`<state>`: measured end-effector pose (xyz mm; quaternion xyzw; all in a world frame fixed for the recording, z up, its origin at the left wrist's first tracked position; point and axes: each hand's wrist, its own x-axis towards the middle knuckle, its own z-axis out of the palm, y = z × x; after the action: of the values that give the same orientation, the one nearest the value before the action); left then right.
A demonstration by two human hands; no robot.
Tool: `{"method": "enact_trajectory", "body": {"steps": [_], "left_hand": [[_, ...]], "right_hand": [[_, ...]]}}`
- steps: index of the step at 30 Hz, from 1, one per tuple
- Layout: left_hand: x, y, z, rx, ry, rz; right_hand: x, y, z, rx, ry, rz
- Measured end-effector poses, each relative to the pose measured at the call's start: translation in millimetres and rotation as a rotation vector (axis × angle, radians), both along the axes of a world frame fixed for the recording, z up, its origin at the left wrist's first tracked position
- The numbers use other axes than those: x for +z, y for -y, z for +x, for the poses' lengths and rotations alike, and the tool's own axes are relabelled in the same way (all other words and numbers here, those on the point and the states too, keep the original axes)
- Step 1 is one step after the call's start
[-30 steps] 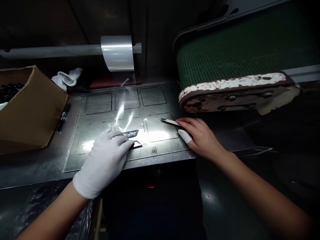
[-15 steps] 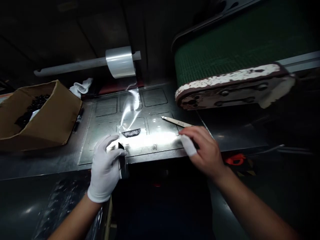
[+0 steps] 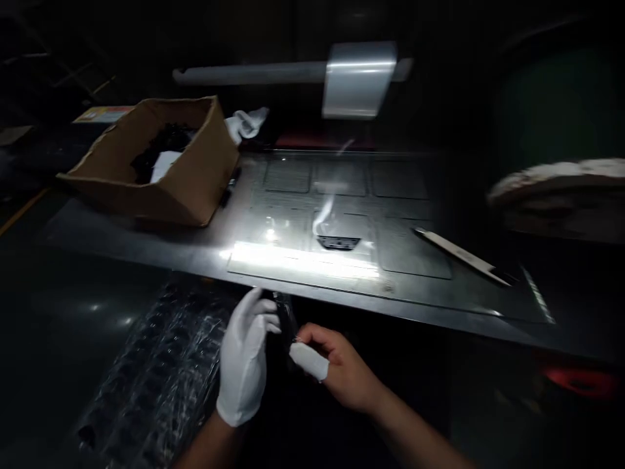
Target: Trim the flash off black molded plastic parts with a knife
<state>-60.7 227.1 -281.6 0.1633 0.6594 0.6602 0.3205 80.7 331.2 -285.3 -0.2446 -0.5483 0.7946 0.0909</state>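
In the head view a narrow dark plastic piece (image 3: 284,311) is upright between my hands, in front of the bench edge. My left hand (image 3: 245,358), in a white glove, has its fingers curved against the left side of this piece. My right hand (image 3: 342,370) is bare apart from a white cover on the thumb, and pinches the lower end. Blur and darkness hide the exact contact. A small dark trapezoid-shaped part (image 3: 338,243) lies on the metal sheet (image 3: 288,215). Farther right lies a craft knife (image 3: 461,253) with a pale handle, touched by neither hand.
A cardboard box (image 3: 195,182) holding dark parts stands at the back left, beside a white cloth (image 3: 248,124). Behind the sheet a roll of clear film (image 3: 360,79) hangs on a bar. Plastic-wrapped trays (image 3: 161,371) sit lower left; a green conveyor (image 3: 561,111) stands right.
My right hand has left the craft knife on the sheet and come across to the dark piece by my left hand. Both hands are now below the bench edge. The view has swung left.
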Motion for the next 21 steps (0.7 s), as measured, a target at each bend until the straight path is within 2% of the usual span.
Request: {"method": "enact_trajectory", "body": {"steps": [2, 5, 9, 12, 14, 17, 19, 21], "left_hand": [[-3.9, 11.0, -7.8, -0.078, 0.241, -0.030], [-18.7, 28.2, -20.4, -0.089, 0.375, -0.084], [-51.2, 56.5, -39.4, 0.017, 0.407, -0.180], [-74.0, 92.6, -70.0, 0.178, 0.363, -0.340], [-83.8, 133.5, -104.2, 0.351, 0.314, -0.490], [-87.0, 218.0, -163.2, 0.624, 0.228, -0.731], [-85.6, 274.1, -195.6, 0.739, 0.193, -0.877], [-87.6, 315.9, -217.5, 0.787, 0.178, -1.000]], "right_hand": [[-5.4, -0.1, -5.5, 0.094, 0.045, 0.095], [-17.7, 5.3, -22.4, 0.259, 0.132, 0.168], [-37.3, 19.6, -49.5, 0.480, 0.267, 0.246], [-55.6, 25.4, -59.7, 0.581, 0.316, 0.410], [-71.3, 20.8, -59.2, 0.607, 0.329, 0.534], [-98.1, 1.0, -50.4, 0.620, 0.349, 0.649], [-114.7, -15.9, -41.7, 0.619, 0.379, 0.656], [-127.9, -31.3, -31.8, 0.600, 0.439, 0.631]]}}
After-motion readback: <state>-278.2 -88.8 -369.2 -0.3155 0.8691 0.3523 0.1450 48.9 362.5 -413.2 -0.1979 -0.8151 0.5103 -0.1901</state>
